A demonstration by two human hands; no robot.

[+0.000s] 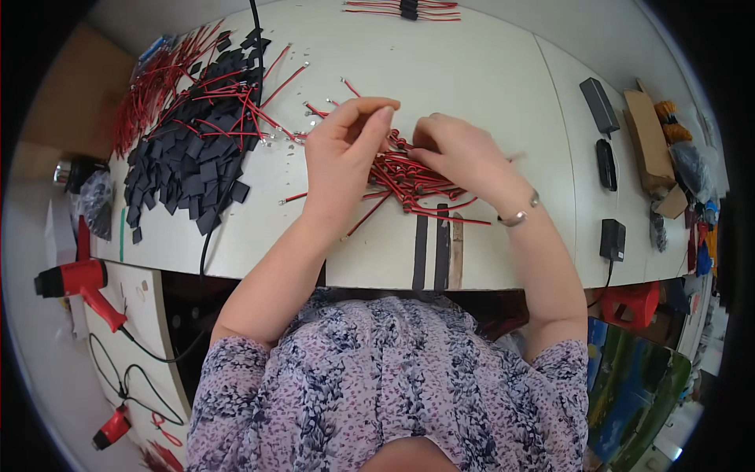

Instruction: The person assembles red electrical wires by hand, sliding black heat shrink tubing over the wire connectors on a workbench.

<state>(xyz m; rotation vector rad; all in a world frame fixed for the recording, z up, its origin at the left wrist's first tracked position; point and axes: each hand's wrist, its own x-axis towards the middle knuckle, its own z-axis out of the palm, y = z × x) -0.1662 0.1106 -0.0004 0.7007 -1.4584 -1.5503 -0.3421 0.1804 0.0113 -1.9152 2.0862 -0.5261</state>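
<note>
A pile of red-and-black wires [405, 177] with small end connectors lies on the white table in front of me, some looped or knotted in the middle. My left hand [342, 149] is raised over the pile's left side, thumb and forefinger brought together in a pinch; whatever is between them is too small or hidden. At the pile's upper right, my right hand [464, 149] has its fingers curled down, the fingertips closed on a red-and-black wire there. A silver bracelet [519, 212] circles the right wrist.
Black rectangular pieces [185, 169] are heaped at left beside more red wires [169, 86]. A black cable [206, 252] crosses the table there. Dark strips [421, 252] lie at the front edge. Black adapters [612, 240] sit at right; a red heat gun [82, 279] hangs at lower left.
</note>
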